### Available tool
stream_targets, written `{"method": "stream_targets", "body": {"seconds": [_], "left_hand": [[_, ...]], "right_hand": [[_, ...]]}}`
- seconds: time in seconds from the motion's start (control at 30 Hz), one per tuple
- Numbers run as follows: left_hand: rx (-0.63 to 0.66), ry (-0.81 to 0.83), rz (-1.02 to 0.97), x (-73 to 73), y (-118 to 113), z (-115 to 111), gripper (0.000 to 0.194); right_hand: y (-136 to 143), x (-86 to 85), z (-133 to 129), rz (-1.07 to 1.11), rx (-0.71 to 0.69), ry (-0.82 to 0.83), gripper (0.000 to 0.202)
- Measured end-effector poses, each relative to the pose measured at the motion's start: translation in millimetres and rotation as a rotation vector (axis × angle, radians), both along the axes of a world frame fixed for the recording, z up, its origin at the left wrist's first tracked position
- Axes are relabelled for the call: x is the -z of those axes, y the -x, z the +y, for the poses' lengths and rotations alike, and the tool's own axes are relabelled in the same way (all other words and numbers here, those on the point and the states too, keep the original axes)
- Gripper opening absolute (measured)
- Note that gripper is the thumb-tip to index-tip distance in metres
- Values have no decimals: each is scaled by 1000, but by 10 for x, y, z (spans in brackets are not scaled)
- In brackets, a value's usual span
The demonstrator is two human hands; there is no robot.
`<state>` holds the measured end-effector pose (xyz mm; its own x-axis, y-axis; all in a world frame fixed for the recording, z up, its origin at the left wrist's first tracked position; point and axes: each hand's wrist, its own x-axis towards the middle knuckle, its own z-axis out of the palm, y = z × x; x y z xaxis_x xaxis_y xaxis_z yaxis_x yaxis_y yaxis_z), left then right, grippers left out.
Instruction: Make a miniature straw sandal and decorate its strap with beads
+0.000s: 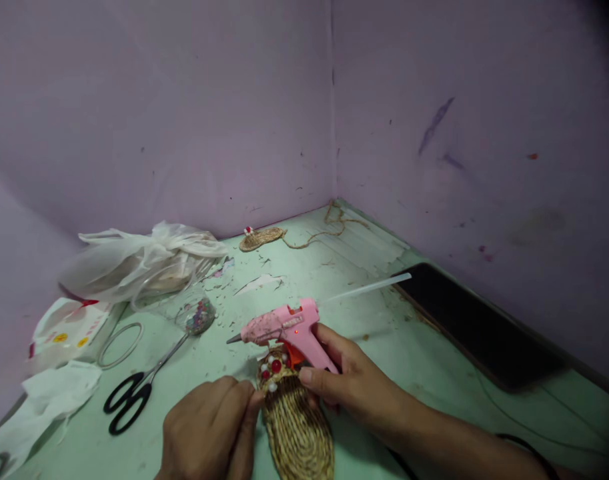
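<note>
My right hand is closed around the handle of a pink hot glue gun, with its red light lit and a clear glue stick jutting from the back. The nozzle points left. Below the gun is a small woven straw slipper, its strap set with red and white beads. My right thumb rests against the slipper's right side. At the strap's left edge, my left hand is closed, thumb and finger pinching there. The slipper's near end runs out of the picture.
Scissors with black handles lie left, by a clear container of small beads. Behind them are a plastic bag and white packet. Another woven sole trails cord far back. A dark phone lies right.
</note>
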<state>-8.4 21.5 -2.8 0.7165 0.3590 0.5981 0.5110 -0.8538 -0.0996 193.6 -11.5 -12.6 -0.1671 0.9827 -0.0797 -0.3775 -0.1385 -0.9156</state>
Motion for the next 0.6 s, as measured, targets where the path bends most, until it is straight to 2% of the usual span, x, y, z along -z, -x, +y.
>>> {"method": "stream_targets", "body": {"seconds": [0.17, 0.3, 0.37, 0.43, 0.6], "left_hand": [[-109, 154, -106, 31, 78, -108, 13], [-180, 238, -229, 54, 26, -151, 13], [-159, 202, -268, 47, -28, -157, 8], [-121, 120, -306, 40, -78, -164, 11], [-65, -22, -322, 56, -98, -168, 19]], "right_hand": [[-44, -6, 13, -41, 18, 10, 33], [-182, 27, 113, -127, 151, 35, 23], [-246, 48, 178, -178, 227, 36, 22], [-282, 76, 245, -241, 269, 25, 19], [-339, 137, 429, -431, 243, 29, 12]]}}
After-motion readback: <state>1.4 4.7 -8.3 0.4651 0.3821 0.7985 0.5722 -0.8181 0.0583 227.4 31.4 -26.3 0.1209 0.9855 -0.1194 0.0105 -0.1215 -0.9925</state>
